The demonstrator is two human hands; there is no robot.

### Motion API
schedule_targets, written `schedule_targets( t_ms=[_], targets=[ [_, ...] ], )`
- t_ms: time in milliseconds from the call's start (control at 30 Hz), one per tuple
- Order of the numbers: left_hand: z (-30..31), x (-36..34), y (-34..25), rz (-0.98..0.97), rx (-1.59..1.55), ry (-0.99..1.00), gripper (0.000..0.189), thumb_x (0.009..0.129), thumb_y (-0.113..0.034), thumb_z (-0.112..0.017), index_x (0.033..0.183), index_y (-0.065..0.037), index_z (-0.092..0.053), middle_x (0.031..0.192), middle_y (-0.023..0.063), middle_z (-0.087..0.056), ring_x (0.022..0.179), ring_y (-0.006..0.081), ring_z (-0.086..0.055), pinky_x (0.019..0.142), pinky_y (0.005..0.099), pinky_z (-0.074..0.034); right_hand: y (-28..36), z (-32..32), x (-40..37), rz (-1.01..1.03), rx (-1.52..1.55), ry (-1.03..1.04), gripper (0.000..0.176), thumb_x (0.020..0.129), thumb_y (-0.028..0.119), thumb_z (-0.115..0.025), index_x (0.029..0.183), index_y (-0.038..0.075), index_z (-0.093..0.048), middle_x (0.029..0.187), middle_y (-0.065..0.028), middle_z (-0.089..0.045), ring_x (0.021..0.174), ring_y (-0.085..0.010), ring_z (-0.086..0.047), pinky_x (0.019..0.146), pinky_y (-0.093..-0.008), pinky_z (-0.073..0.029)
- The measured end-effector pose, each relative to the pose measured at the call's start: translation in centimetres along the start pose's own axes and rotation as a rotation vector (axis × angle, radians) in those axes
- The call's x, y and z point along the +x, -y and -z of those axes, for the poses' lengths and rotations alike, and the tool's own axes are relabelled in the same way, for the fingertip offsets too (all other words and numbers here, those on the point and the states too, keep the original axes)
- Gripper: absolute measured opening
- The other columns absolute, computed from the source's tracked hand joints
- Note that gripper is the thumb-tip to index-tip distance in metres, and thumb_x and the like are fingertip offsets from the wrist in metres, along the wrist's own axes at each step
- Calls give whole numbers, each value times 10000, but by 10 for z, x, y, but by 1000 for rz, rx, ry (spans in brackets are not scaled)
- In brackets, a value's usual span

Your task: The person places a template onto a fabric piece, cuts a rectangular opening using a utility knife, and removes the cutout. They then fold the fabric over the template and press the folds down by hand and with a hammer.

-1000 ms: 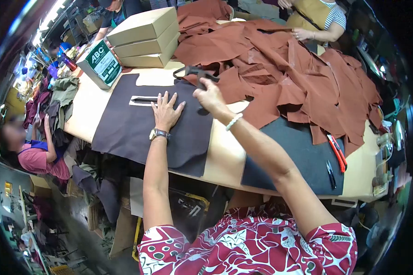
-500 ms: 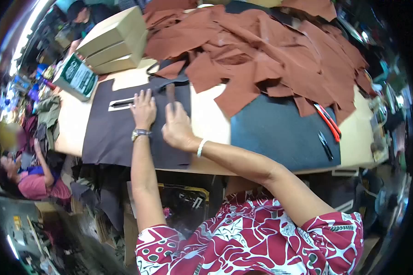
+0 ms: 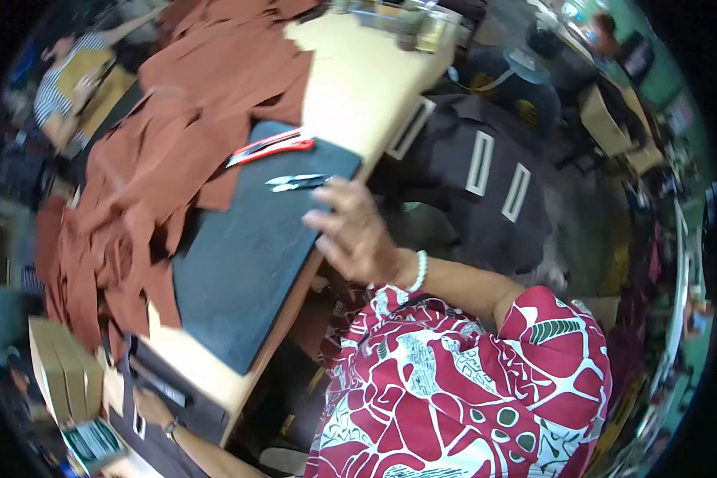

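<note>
At the near edge of the long beige table (image 3: 374, 72), the person's right hand (image 3: 357, 231) hangs just off the corner of a dark blue-grey mat (image 3: 239, 263). Its palm is turned down and its fingers are loosely spread, with nothing in them. A bead bracelet (image 3: 418, 271) sits on that wrist. The fingertips are near a pair of small snips (image 3: 295, 183), which lies flat on the mat's corner, untouched. Just beyond the snips, red-handled cutters (image 3: 272, 146) lie at the mat's edge, up against a heap of brown leather pieces (image 3: 175, 103) that covers most of the tabletop.

Well apart, at the other end of the table, the left hand (image 3: 153, 406) rests on a dark sheet (image 3: 195, 410), with a watch (image 3: 170, 429) on its wrist. It is too small and too close to the frame's rim for me to tell how the fingers lie. Beside it stand stacked cardboard boxes (image 3: 60, 362) and a green-and-white carton (image 3: 94, 442). Across the table, another person in a striped top and tan apron (image 3: 72, 76) is by the brown pile
</note>
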State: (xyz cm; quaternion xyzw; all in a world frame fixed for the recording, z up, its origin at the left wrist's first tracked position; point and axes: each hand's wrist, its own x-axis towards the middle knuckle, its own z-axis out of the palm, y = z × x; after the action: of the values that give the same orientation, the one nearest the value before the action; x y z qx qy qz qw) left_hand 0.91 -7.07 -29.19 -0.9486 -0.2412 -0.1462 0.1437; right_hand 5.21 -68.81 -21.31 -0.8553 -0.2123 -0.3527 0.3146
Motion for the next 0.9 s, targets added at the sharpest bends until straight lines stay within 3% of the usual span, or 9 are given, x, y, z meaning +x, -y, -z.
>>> schedule_targets(
  t_ms=[67, 133, 200, 233, 333, 400, 500, 667, 900],
  targets=[
    [43, 7, -34, 226, -93, 173, 396, 898, -236, -452, 1211, -7, -534, 1094, 229, -606, 918, 388, -605, 773, 444, -479, -44, 32, -21, -224, -168, -109, 320, 788, 122, -599, 1099, 49, -566, 1173, -155, -489, 1173, -362, -422, 1009, -476, -317],
    [33, 14, -36, 193, -367, 135, 482, 912, -274, -449, 1271, 48, -455, 1207, 260, -538, 1062, 389, -550, 898, 425, -429, -91, 54, -53, -457, -338, -183, 288, 785, 105, -599, 1059, 19, -586, 1150, -167, -507, 1156, -352, -440, 998, -453, -331],
    [78, 1, -92, 100, -485, 120, 555, 925, -302, -444, 1310, 93, -378, 1299, 277, -457, 1177, 385, -470, 994, 402, -354, -139, 69, -84, -583, -396, -231, 281, 780, 75, -599, 1052, 6, -586, 1119, -170, -531, 1113, -345, -481, 975, -430, -358],
    [75, -1, -102, -70, -581, 33, 546, 933, -357, -439, 1299, 48, -425, 1270, 256, -490, 1147, 393, -488, 970, 407, -374, -159, 74, -93, -638, -411, -244, 288, 773, 58, -601, 1055, 3, -582, 1117, -172, -530, 1107, -341, -484, 960, -420, -372],
    [109, -35, -185, -29, -513, -70, 614, 939, -406, -447, 1336, 56, -374, 1349, 242, -416, 1251, 362, -387, 1053, 404, -290, -198, 62, -111, -659, -534, -249, 330, 739, -13, -561, 1068, 3, -575, 1136, -171, -522, 1117, -345, -478, 972, -424, -363],
    [118, -54, -220, -198, -466, -192, 595, 945, -403, -450, 1344, 32, -378, 1361, 236, -399, 1253, 358, -381, 1042, 434, -302, -209, 75, -109, -577, -606, -148, 360, 716, -46, -534, 1067, 14, -583, 1156, -156, -508, 1137, -322, -460, 980, -426, -351],
    [163, -89, -298, -222, -610, -74, 570, 948, -360, -468, 1375, -3, -343, 1386, 219, -372, 1285, 366, -335, 1055, 461, -277, -226, 90, -111, -496, -702, -57, 400, 705, -51, -511, 1086, 47, -586, 1185, -134, -504, 1156, -312, -446, 1009, -407, -337],
    [174, -109, -376, -335, -620, 19, 574, 950, -376, -453, 1389, -26, -332, 1408, 180, -363, 1312, 360, -298, 1062, 461, -266, -265, 153, -149, -657, -790, -78, 359, 702, -9, -571, 1057, 37, -593, 1162, -131, -529, 1154, -303, -452, 996, -415, -339],
    [163, -111, -388, -344, -560, 49, 578, 949, -417, -433, 1380, -38, -361, 1393, 174, -390, 1297, 360, -323, 1056, 456, -270, -262, 210, -183, -495, -650, 625, 514, 653, -9, -548, 1163, 41, -527, 1249, -114, -491, 1242, -286, -402, 1072, -475, -259]
  ],
)
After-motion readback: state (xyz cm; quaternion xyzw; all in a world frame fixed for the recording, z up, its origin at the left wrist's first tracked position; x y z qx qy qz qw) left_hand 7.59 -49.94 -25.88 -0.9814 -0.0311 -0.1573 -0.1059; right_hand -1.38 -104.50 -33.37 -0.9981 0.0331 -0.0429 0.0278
